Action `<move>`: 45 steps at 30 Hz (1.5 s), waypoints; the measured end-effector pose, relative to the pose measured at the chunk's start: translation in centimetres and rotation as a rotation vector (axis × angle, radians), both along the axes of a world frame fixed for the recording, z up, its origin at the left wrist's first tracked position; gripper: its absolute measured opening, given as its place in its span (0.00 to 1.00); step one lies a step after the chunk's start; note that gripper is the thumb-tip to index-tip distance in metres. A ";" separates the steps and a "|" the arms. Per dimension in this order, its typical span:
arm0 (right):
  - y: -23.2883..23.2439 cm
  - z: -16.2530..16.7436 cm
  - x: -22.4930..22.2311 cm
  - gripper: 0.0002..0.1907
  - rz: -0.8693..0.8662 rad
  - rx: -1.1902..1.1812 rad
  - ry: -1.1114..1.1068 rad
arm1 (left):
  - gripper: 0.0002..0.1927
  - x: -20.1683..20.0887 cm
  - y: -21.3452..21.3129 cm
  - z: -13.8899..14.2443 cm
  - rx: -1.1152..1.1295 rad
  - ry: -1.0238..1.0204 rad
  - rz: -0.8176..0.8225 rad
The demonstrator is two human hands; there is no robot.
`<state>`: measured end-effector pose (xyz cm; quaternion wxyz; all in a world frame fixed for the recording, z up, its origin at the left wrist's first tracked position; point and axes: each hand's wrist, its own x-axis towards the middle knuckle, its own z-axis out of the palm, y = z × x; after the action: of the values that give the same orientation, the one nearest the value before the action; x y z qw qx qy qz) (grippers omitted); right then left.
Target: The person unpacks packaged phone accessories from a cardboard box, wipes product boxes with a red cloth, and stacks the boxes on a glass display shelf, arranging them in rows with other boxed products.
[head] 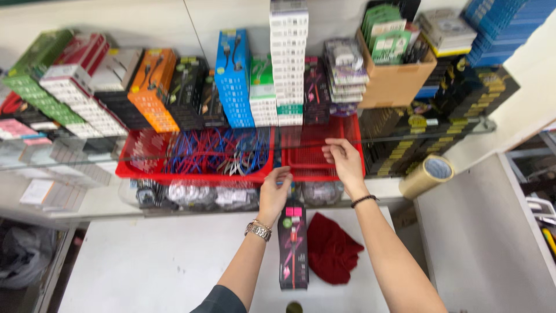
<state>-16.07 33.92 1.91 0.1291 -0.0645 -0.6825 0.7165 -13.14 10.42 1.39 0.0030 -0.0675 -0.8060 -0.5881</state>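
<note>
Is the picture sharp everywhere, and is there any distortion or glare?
Head view: hands, left and right, and the red baskets are fairly sharp; the wide lens bends the shelf edges; boxes at far left look smeared; soft even light, no strong glare.

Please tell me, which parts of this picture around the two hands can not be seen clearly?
- Head view: fingertips of the left hand are hidden behind the rim of the red basket of cables.
- Whether the right hand grips anything at the empty red basket cannot be told.
- Items under the glass shelf are blurred by reflections.
- The dark round object is cut off by the bottom edge.
</note>
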 end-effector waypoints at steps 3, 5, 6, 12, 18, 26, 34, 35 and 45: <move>0.0 -4.5 7.2 0.13 0.003 0.324 -0.137 | 0.39 4.1 -1.9 -3.6 -0.122 -0.034 0.086; -1.1 -7.3 12.3 0.21 0.077 0.690 -0.331 | 0.56 6.4 -2.4 -5.9 -0.156 -0.160 0.033; -1.7 -8.4 14.2 0.29 0.166 0.820 -0.427 | 0.59 7.2 -2.6 -6.8 -0.169 -0.229 0.006; -5.1 -12.8 23.2 0.40 0.325 1.271 -0.445 | 0.49 9.7 -2.8 -9.3 0.218 -0.606 0.008; -2.9 -8.2 20.1 0.21 -0.027 0.381 -0.487 | 0.28 8.3 -2.8 -6.6 0.449 -0.335 0.160; -12.2 3.1 20.5 0.30 -0.052 0.908 0.296 | 0.40 9.0 0.0 -1.1 1.104 -0.706 -0.200; -6.0 5.9 13.6 0.20 -0.226 -0.034 -0.032 | 0.22 12.5 1.0 2.4 0.092 -0.122 -0.107; -6.0 5.9 13.4 0.21 -0.126 -0.095 -0.073 | 0.22 12.5 0.5 3.1 0.014 -0.023 -0.079; -7.1 6.4 12.6 0.26 0.069 -0.532 -0.105 | 0.18 12.8 0.5 5.2 0.007 0.354 -0.036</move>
<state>-3.47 26.83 8.31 0.0474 -0.1098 -0.4780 0.8702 -0.37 10.92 6.59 0.1345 -0.1846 -0.7893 -0.5699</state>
